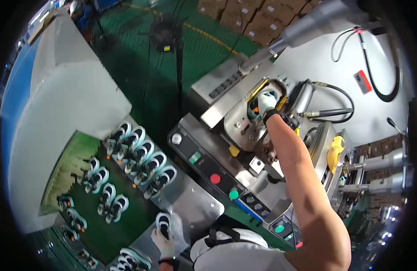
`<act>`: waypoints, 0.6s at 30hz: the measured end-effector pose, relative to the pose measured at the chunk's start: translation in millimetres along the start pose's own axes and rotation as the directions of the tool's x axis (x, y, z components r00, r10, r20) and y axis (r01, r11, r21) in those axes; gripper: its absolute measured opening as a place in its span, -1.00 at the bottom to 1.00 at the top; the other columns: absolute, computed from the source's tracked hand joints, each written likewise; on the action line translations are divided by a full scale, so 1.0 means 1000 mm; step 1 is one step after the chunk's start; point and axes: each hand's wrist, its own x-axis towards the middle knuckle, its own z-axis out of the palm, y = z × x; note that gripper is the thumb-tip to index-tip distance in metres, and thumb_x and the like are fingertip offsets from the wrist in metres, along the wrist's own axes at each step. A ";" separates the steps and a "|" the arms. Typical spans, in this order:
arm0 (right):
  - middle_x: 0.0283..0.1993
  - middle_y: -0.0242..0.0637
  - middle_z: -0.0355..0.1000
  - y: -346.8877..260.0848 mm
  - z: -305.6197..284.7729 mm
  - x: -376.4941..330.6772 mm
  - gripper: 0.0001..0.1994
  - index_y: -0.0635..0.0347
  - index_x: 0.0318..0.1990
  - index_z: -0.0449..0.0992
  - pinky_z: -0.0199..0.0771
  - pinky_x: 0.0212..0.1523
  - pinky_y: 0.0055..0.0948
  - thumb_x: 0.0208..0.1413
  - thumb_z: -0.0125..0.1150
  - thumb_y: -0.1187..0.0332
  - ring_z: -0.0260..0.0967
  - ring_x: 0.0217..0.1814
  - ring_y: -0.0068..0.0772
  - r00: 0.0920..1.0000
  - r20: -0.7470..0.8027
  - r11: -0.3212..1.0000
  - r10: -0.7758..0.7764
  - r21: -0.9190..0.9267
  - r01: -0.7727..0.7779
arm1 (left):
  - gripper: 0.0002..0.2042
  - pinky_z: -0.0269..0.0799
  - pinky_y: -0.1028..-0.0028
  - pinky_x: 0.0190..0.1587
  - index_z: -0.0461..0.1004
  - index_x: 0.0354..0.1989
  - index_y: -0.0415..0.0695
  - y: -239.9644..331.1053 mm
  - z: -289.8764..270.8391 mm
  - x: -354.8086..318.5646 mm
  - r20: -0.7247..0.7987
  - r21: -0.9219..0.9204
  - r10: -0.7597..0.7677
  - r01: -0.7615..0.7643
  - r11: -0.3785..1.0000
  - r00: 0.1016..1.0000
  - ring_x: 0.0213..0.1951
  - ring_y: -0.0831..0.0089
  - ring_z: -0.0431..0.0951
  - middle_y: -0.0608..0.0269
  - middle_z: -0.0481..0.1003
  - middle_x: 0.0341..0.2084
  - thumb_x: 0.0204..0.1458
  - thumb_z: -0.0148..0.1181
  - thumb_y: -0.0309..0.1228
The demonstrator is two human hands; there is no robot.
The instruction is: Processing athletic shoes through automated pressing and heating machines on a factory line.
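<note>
I have my white-gloved left hand (164,245), fingers wrapped round the near end of a dark, white-soled sneaker (163,220) by the grey metal desk (195,203), probably light, flexible and best held there; my white-gloved right hand's (266,102) grip I cannot tell.

Floor: green floor (207,65), crossed diagonally by a yellow line (210,39).
Upper storage: brown cardboard cartons (235,16), stacked, white labels on their sides.
Right-hand storage: further cartons (377,149), also brown, partly obscured.
Ventilation: black pedestal fan (165,32), standing upright on the floor.
Lighting: bright strip light (40,16), upper left.
</note>
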 end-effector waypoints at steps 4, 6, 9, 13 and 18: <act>0.03 -0.05 0.57 0.006 0.055 -0.005 -0.62 0.29 -0.16 0.61 0.50 0.05 -0.22 0.12 0.00 0.17 0.53 0.04 -0.01 0.873 0.451 0.487 -0.184 -0.730 0.480 | -0.36 0.21 0.10 0.30 0.30 0.20 -0.24 -0.007 -0.005 -0.016 -0.003 -0.032 -0.186 0.186 0.982 0.983 0.20 -0.16 0.30 -0.20 0.31 0.14 -0.15 0.37 -0.56; 0.03 -0.09 0.58 0.001 0.035 -0.020 -0.65 0.14 -0.13 0.65 0.50 0.04 -0.13 0.16 0.03 0.14 0.55 0.04 0.01 0.823 0.474 0.312 -0.313 -0.767 0.560 | -0.40 0.25 0.12 0.28 0.32 0.19 -0.24 -0.013 0.001 -0.012 -0.023 -0.115 -0.082 0.079 0.990 0.996 0.19 -0.16 0.32 -0.19 0.33 0.14 -0.12 0.34 -0.57; -0.01 -0.03 0.58 0.012 0.003 0.015 -0.76 0.10 -0.18 0.65 0.50 0.03 -0.08 0.12 0.09 0.28 0.53 0.08 0.05 0.723 0.640 0.231 -0.260 -0.686 0.690 | -0.52 0.32 0.15 0.23 0.37 0.13 -0.22 0.016 -0.013 0.009 0.010 -0.191 -0.075 0.076 0.979 0.997 0.18 -0.15 0.37 -0.15 0.39 0.12 0.01 0.32 -0.49; -0.54 -0.51 0.28 0.017 -0.013 0.017 -0.75 0.28 -0.25 0.51 0.17 -0.46 -0.42 0.30 0.10 0.24 0.10 -0.52 -0.59 0.857 0.478 0.977 -0.190 0.174 0.120 | -0.52 0.38 0.17 0.23 0.36 0.12 -0.18 -0.022 0.014 -0.004 -0.106 -0.240 -0.083 0.056 0.969 0.991 0.19 -0.11 0.42 -0.15 0.39 0.17 0.02 0.34 -0.42; 0.57 0.04 -0.09 -0.048 -0.055 -0.308 -0.29 0.36 0.50 -0.05 -0.05 0.50 -0.29 0.35 0.11 0.23 -0.04 0.56 -0.23 0.786 0.341 0.840 -0.515 0.386 0.383 | -0.50 0.37 0.15 0.23 0.32 0.14 -0.18 -0.052 -0.037 -0.059 -0.266 -0.300 -0.288 0.205 0.932 0.920 0.20 -0.09 0.40 -0.13 0.39 0.15 0.02 0.33 -0.41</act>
